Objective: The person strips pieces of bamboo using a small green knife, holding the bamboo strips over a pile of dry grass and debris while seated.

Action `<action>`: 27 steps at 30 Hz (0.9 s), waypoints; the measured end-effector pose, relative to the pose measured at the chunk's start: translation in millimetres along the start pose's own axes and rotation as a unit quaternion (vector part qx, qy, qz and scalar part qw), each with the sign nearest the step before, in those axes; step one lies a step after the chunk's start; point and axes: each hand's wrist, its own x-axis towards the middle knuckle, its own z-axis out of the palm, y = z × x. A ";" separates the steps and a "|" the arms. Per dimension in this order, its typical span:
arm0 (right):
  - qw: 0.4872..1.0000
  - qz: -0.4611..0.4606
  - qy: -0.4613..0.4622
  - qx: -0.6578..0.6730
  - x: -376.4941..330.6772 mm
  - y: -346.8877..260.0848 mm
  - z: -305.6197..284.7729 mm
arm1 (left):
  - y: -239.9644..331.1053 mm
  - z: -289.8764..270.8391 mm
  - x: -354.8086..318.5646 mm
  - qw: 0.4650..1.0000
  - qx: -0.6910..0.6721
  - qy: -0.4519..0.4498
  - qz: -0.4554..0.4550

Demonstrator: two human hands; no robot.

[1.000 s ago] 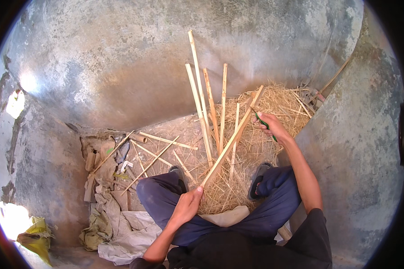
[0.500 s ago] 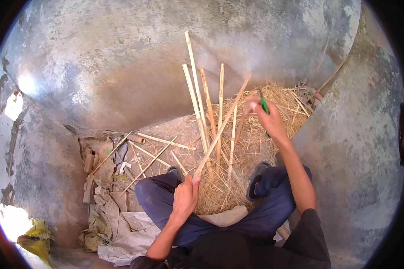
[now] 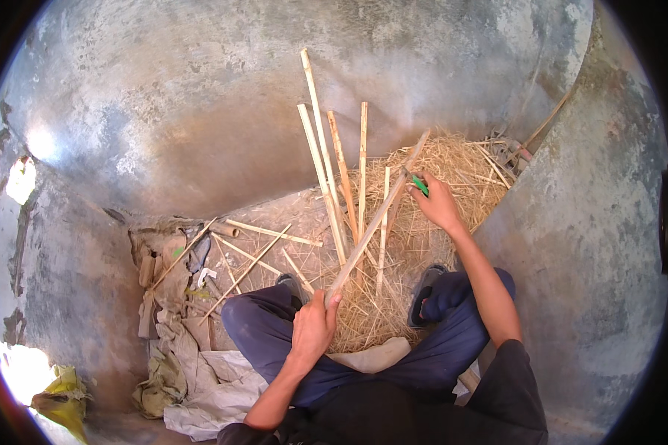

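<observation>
My left hand [image 3: 313, 331] is closed round the near end of a long pale cane stick [image 3: 378, 223], which slants up and away to the right. In my right hand [image 3: 438, 202] is a knife with a green handle [image 3: 421, 185]. Its short dark blade lies at the stick's far part, seemingly touching it; the stick is slightly blurred there. Several other pale canes [image 3: 323, 152] stand beyond my hands, leaning toward the grey wall. Dry straw and shavings [image 3: 364, 319] cover the ground between my feet.
A larger heap of straw [image 3: 460, 159] lies at the far right against the wall [image 3: 200, 96]. Several loose sticks [image 3: 263, 259] lie crossed on the floor at left, beside short wood pieces [image 3: 147, 311]. Crumpled sacking [image 3: 215, 389] is next to my left leg.
My right hand has brought the knife left and down, from beside the stick to its far part. The stick's far end has swung slightly right, while my left hand keeps its hold.
</observation>
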 end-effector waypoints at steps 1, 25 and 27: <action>1.000 -0.002 0.005 0.015 0.9 1.4 1.7 | -0.6 -0.6 0.3 1.000 -0.002 0.002 0.001; 0.969 -0.235 -0.067 0.038 -129.1 -95.3 7.8 | 21.1 -15.3 10.5 0.959 -0.260 -0.114 -0.014; 0.968 -0.242 -0.062 0.038 -139.3 -100.2 8.3 | 28.5 -17.1 10.3 0.963 -0.250 -0.103 -0.013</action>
